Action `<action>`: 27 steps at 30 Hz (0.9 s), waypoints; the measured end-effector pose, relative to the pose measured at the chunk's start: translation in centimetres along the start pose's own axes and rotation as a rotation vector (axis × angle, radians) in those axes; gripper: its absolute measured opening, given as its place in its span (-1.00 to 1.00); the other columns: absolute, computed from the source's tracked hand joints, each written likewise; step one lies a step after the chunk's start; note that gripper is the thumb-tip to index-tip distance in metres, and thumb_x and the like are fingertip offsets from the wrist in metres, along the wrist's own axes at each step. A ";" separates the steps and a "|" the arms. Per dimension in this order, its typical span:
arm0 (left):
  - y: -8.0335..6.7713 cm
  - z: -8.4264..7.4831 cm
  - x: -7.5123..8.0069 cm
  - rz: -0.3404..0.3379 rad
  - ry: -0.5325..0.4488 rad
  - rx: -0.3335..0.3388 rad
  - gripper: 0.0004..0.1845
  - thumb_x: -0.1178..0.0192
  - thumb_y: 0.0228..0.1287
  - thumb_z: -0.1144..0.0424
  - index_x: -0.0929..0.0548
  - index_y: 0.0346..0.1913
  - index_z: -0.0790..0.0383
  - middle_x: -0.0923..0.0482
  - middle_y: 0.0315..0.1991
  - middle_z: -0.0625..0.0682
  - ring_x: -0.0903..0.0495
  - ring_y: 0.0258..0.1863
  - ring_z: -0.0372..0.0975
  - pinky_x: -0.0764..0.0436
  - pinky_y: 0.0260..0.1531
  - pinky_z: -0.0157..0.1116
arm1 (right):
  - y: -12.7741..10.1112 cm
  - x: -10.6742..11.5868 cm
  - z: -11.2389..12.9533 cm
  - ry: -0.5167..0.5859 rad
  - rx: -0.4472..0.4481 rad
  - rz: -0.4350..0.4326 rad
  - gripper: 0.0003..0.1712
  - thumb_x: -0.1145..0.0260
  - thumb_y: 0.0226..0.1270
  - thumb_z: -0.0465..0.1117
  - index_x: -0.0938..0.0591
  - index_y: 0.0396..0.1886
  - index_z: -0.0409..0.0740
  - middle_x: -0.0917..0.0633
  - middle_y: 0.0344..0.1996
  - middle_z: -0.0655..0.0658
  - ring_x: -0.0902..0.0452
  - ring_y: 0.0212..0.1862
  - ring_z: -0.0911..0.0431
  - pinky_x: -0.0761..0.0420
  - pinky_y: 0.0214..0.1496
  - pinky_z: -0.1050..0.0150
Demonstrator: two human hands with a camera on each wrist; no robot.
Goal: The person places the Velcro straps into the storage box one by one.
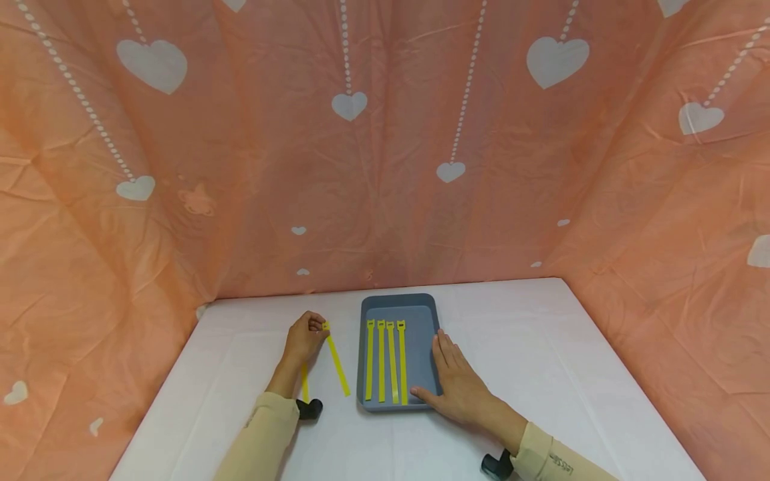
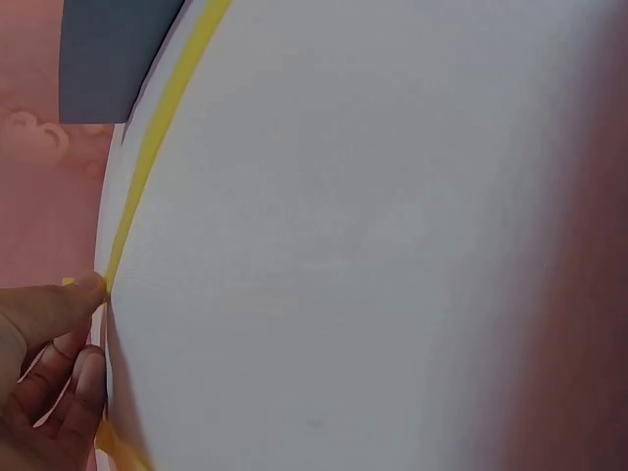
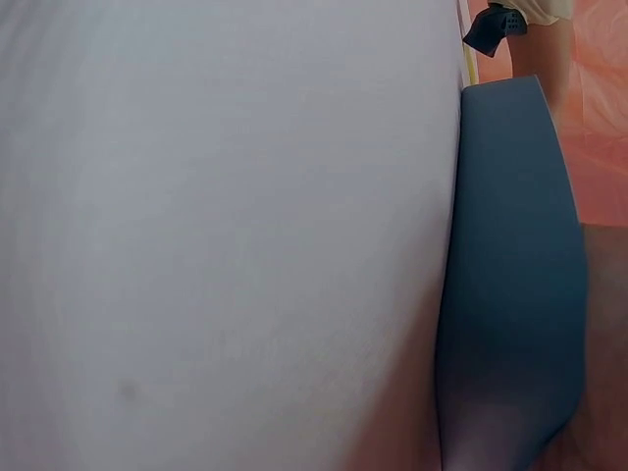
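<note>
Table (image 1: 541,347): smooth white cloth under my arms | my right hand (image 1: 455,377) lies flat, fingers straight, on the right rim of the grey tray (image 1: 398,304), four yellow straps (image 1: 386,361) inside | my left hand (image 1: 305,337) pinches a loose yellow strap (image 1: 337,364) just left of it | behind: creased orange heart-print curtain (image 1: 385,147).

Yellow strap (image 1: 337,364) slanted beside tray (image 1: 397,302)

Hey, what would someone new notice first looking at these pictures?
Probably the grey tray mid-table with four yellow straps lying side by side in it. The left hand pinches the end of a fifth yellow strap just left of the tray, while the right hand rests flat on the tray's right edge.
</note>
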State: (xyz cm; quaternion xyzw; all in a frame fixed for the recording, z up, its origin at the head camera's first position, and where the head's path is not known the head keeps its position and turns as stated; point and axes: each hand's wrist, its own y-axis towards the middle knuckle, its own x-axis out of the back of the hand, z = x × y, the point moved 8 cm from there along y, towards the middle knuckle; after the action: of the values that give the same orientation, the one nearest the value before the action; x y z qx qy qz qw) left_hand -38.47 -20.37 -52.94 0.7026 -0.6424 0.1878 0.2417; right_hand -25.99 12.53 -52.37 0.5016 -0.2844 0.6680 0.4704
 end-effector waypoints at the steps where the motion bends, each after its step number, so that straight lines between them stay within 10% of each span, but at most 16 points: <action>1: 0.0 0.0 0.1 -0.007 -0.005 -0.003 -0.79 -0.40 0.32 0.52 -0.63 -0.05 0.43 -0.66 -0.18 0.21 -0.62 -0.14 -0.02 -0.60 -0.04 -0.18 | 0.0 0.0 0.0 0.007 0.004 -0.010 0.32 -0.22 0.51 0.45 0.02 0.69 -0.53 0.06 0.71 -0.48 0.15 0.73 -0.30 -0.05 0.72 -0.17; 15: -0.3 0.4 0.5 -0.020 -0.076 0.039 -0.80 -0.36 0.42 0.40 -0.67 0.02 0.38 -0.71 -0.11 0.19 -0.69 0.00 0.06 -0.65 0.04 -0.14 | -0.1 -0.2 -0.4 0.067 0.010 -0.001 0.37 -0.24 0.45 0.51 0.04 0.71 -0.48 0.10 0.73 -0.43 0.20 0.75 -0.24 0.02 0.74 -0.12; 27: -0.5 -1.0 1.2 -0.026 -0.244 0.039 -0.80 -0.37 0.44 0.46 -0.66 0.03 0.43 -0.71 -0.07 0.24 -0.76 -0.15 -0.16 -0.72 -0.28 -0.41 | 0.1 -0.5 -0.6 0.039 -0.004 0.045 0.38 -0.16 0.48 0.54 0.09 0.72 -0.47 0.16 0.73 -0.42 0.28 0.75 -0.21 0.08 0.75 -0.11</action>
State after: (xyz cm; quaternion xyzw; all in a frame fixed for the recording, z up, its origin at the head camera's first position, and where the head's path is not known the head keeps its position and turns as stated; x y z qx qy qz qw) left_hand -37.79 -20.74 -51.54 0.7330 -0.6541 0.1103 0.1505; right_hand -26.35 12.84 -53.05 0.4809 -0.2875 0.6877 0.4616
